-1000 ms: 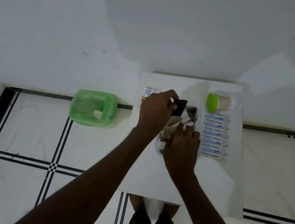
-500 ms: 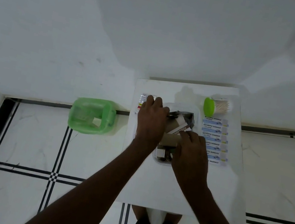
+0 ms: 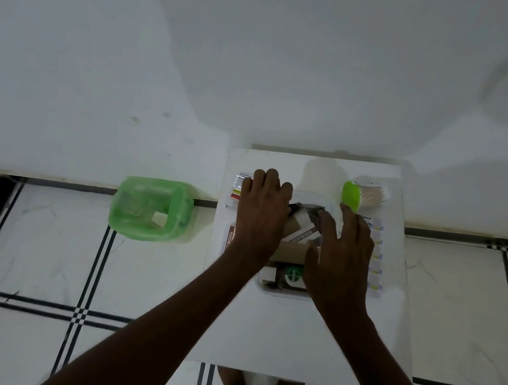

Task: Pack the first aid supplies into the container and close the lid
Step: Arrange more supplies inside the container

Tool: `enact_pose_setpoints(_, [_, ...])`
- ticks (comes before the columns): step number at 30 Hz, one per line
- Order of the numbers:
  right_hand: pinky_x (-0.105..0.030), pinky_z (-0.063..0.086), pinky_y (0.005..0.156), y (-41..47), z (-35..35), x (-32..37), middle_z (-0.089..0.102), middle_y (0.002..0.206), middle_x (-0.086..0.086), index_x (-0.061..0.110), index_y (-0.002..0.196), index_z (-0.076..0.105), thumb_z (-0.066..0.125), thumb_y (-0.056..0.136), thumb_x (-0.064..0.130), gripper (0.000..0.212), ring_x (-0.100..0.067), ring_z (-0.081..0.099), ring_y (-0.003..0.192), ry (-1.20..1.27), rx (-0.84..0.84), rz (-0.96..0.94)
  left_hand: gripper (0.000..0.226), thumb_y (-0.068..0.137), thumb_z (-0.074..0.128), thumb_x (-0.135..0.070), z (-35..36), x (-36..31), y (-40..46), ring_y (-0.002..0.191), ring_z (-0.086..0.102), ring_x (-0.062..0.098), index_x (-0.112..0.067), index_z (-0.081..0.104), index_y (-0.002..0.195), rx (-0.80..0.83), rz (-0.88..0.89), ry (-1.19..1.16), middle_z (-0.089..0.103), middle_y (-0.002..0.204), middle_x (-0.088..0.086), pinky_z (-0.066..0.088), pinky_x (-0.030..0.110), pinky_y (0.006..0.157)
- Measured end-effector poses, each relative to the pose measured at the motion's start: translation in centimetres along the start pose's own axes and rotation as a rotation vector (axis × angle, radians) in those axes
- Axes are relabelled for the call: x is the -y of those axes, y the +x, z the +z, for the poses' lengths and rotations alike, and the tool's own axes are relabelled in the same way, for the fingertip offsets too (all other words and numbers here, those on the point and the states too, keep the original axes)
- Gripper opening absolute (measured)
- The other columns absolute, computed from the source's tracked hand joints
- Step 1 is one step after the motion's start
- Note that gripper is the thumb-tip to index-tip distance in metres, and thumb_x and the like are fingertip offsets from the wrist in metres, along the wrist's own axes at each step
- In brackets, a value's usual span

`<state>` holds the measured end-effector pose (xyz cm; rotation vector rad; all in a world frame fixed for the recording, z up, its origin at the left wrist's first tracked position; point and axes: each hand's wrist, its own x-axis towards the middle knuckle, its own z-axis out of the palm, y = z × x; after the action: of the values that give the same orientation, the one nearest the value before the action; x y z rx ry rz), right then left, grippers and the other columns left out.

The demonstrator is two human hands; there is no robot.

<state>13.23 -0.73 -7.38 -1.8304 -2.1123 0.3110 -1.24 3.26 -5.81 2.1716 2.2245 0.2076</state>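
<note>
Pressing down into the tub [image 3: 282,291] at mid-bench [image 3: 287,341], both hands flattened over its contents. Left hand [image 3: 262,214] lying palm-down across the tub's left side, fingers extended and relaxed, gripping nothing visible. Right hand [image 3: 341,258] spread over the tub's right side, fingers splayed, thumb tucked against a tan box [image 3: 291,250]; no closed grasp showing. Sitting inside the tub: that cardboard box with its long axis slanting from near-left to far-right, a dark crinkled foil strip [image 3: 305,209] at the far end, a round green-labelled bottle [image 3: 291,275] at the near end. Tub looking clear, thin-walled, rounded at the corners.

Waiting right of the tub: paper bandage strips [image 3: 375,264] in a column, mostly hidden under the right hand, so nearer that hand; beyond them a swab jar [image 3: 365,196] on its side, green cap toward the tub. Lying left of the tub: a flat printed sachet [image 3: 238,186], touching the left hand. Resting well left of the tub, on the floor: the green translucent lid [image 3: 151,208].
</note>
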Motion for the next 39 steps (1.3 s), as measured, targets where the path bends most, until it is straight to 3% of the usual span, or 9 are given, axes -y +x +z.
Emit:
enact_pose_setpoints(4, [-0.052, 0.045, 0.101, 2.3, -1.1, -0.8, 0.054, 0.135, -0.022, 0.002, 0.127, 0.055, 0.047, 0.088, 0.014, 0.042, -0.039, 0.048, 0.126, 0.057, -0.094, -0.022, 0.022, 0.077, 0.074, -0.015, 0.3, -0.5, -0.6, 0.097, 0.062, 0.03, -0.01, 0.071, 0.098, -0.09, -0.017, -0.207, 0.067, 0.103, 0.011, 0.048, 0.039, 0.08])
enact_pose_setpoints(6, [-0.05, 0.046, 0.099, 4.6, -1.7, -2.1, 0.056, 0.132, -0.023, 0.0, 0.127, 0.055, 0.035, 0.085, 0.017, 0.05, -0.039, 0.049, 0.125, 0.058, -0.086, -0.012, 0.027, 0.081, 0.07, -0.014, 0.4, -1.0, -0.8, 0.106, 0.062, 0.032, -0.009, 0.071, 0.108, -0.056, 0.019, -0.26, 0.068, 0.113, 0.012, 0.05, 0.042, 0.087])
enact_pose_setpoints(11, [-0.05, 0.033, 0.107, 10.8, -1.0, -6.9, 0.043, 0.142, -0.023, 0.005, 0.139, 0.039, 0.065, 0.069, 0.004, 0.075, -0.041, 0.035, 0.135, -0.224, 0.274, -0.014, 0.046, 0.086, 0.067, -0.022, 1.0, -2.1, -0.6, 0.122, 0.057, 0.033, -0.009, 0.061, 0.13, 0.007, 0.045, -0.307, 0.064, 0.13, 0.013, 0.045, 0.045, 0.101])
enact_pose_setpoints(13, [-0.049, 0.033, 0.107, 12.2, -0.4, -7.8, 0.041, 0.142, -0.02, 0.009, 0.141, 0.036, 0.066, 0.07, 0.009, 0.077, -0.039, 0.032, 0.135, -0.219, 0.414, -0.008, 0.048, 0.089, 0.063, -0.027, 0.9, -2.5, -0.5, 0.127, 0.053, 0.031, -0.01, 0.057, 0.135, 0.012, 0.034, -0.329, 0.062, 0.134, 0.012, 0.042, 0.044, 0.105])
enact_pose_setpoints(16, [-0.047, 0.039, 0.1, 13.1, -0.5, -8.1, 0.05, 0.131, -0.02, 0.01, 0.138, 0.041, 0.065, 0.073, 0.008, 0.069, -0.039, 0.041, 0.126, -0.131, 0.438, -0.003, 0.049, 0.093, 0.059, -0.03, 0.5, -3.0, -0.7, 0.134, 0.048, 0.028, -0.013, 0.053, 0.139, 0.033, 0.019, -0.382, 0.057, 0.141, 0.01, 0.035, 0.043, 0.111])
enact_pose_setpoints(20, [-0.045, 0.046, 0.087, 13.5, -1.4, -8.5, 0.056, 0.114, -0.02, 0.009, 0.129, 0.049, 0.068, 0.071, 0.012, 0.061, -0.04, 0.05, 0.109, -0.072, 0.364, -0.016, 0.044, 0.09, 0.058, -0.026, 0.3, -2.5, -0.8, 0.127, 0.053, 0.028, -0.011, 0.059, 0.132, -0.011, -0.001, -0.404, 0.063, 0.133, 0.01, 0.041, 0.044, 0.106])
enact_pose_setpoints(26, [-0.043, 0.045, 0.085, 11.8, -6.3, -4.6, 0.058, 0.112, -0.016, 0.014, 0.129, 0.053, 0.078, 0.068, 0.021, 0.066, -0.036, 0.05, 0.104, 0.056, 0.065, -0.165, 0.038, 0.088, 0.052, -0.022, -0.8, 1.0, -2.5, 0.111, 0.057, 0.028, -0.012, 0.064, 0.123, -0.137, -0.136, -0.442, 0.068, 0.119, 0.007, 0.048, 0.042, 0.093])
enact_pose_setpoints(31, [-0.042, 0.046, 0.09, 7.5, -5.1, 0.3, 0.059, 0.115, -0.009, 0.016, 0.129, 0.053, 0.074, 0.066, 0.026, 0.066, -0.031, 0.049, 0.107, 0.098, 0.228, -0.319, 0.034, 0.085, 0.061, -0.01, 0.5, 3.6, -5.7, 0.101, 0.06, 0.033, -0.011, 0.065, 0.119, -0.116, -0.245, -0.409, 0.068, 0.111, 0.01, 0.051, 0.043, 0.087])
enact_pose_setpoints(39, [-0.04, 0.043, 0.096, 5.1, -1.2, 1.3, 0.06, 0.125, -0.008, 0.015, 0.132, 0.049, 0.074, 0.076, 0.029, 0.063, -0.028, 0.046, 0.116, -0.011, 0.408, -0.262, 0.037, 0.084, 0.062, -0.01, 3.9, 5.8, -9.4, 0.1, 0.06, 0.034, -0.009, 0.063, 0.12, 0.028, -0.33, -0.364, 0.067, 0.113, 0.011, 0.052, 0.044, 0.084])
